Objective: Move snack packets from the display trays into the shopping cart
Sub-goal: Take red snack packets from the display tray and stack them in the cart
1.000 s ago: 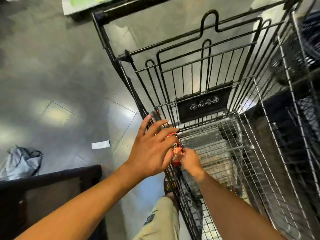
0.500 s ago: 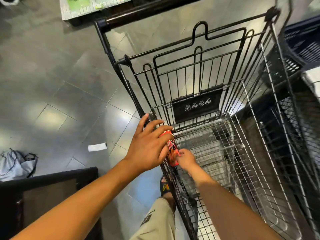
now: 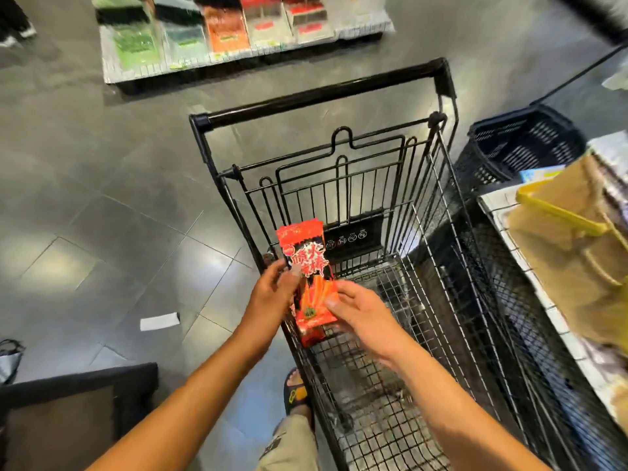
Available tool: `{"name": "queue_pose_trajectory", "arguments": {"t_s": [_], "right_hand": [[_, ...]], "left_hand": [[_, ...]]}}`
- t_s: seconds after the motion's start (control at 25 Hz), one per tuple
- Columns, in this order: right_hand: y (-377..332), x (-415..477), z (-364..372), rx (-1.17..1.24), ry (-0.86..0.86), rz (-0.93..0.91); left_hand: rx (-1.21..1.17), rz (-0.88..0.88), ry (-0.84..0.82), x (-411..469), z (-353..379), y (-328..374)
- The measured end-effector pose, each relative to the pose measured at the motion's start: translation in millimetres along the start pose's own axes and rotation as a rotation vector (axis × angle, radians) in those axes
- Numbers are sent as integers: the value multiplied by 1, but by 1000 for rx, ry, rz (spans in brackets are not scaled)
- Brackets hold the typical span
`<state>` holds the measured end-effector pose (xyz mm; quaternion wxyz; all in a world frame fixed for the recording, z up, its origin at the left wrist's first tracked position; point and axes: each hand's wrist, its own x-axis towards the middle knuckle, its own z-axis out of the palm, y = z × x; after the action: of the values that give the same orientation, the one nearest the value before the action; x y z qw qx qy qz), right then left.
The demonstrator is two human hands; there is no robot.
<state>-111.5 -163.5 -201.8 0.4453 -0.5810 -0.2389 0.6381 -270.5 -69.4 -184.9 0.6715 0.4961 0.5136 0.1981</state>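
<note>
Forearms come up from the bottom edge of the frame, with a leg in khaki shorts [image 3: 292, 443] and a foot in a black sandal [image 3: 295, 392] between them, right beside the cart's left wall. Lower left there's a dark low stand [image 3: 78, 402], and a grey bag [image 3: 8, 358] is peeking in at the left edge.

Dead centre, both hands meet on a red snack packet [image 3: 307, 266]. The left hand [image 3: 272, 294] pinches its left edge, thumb on the printed front and fingers tucked behind. The right hand [image 3: 360, 311] has loosely bent fingers, and their tips touch the packet's lower right edge. Honestly can't tell if it's actually gripping or just steadying. The packet stands roughly upright, tilted a bit left, up in the air over the left rim of the shopping cart [image 3: 438, 212], so not down in the basket yet. More red wrapper shows just under it, maybe a second packet, hard to say.

Left of the cart a white paper slip [image 3: 159, 321] lies on the grey tiled floor. Inside the cart a black placard [image 3: 353, 237] with little white icons hangs on the wire flap, and past that is the black push handle [image 3: 323, 93].

On the right edge a white wire display tray [image 3: 530, 277] holds blurry brown packets [image 3: 577, 260] with a yellow strip [image 3: 557, 212] across them. Just beyond it sits a black plastic basket [image 3: 520, 144]. Way off at the top of the frame, a low shelf [image 3: 238, 59] lines up green, orange and pale packs.
</note>
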Motion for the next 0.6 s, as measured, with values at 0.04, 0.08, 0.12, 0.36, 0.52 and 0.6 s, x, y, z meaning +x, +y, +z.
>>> {"name": "queue_pose_trajectory", "arguments": {"t_s": [0.04,0.08,0.12,0.36,0.52,0.6], "right_hand": [[-2,3,1,-33,-19,-11],[-5,7,3,-46,-29,-16],[-1,14,2,-62,-21,-12],[99,95,-18,-445,120,204],[159,139,-9,-610,100,361],[182,159,-5,-706,108,412]], "left_hand": [[-31,-43,-12,0,3,3],[-43,-58,3,1,3,6],[-45,-53,32,4,0,7],[-32,-84,122,42,-50,4],[-156,-153,39,59,-68,-9],[-202,-180,10,60,-72,-10]]}}
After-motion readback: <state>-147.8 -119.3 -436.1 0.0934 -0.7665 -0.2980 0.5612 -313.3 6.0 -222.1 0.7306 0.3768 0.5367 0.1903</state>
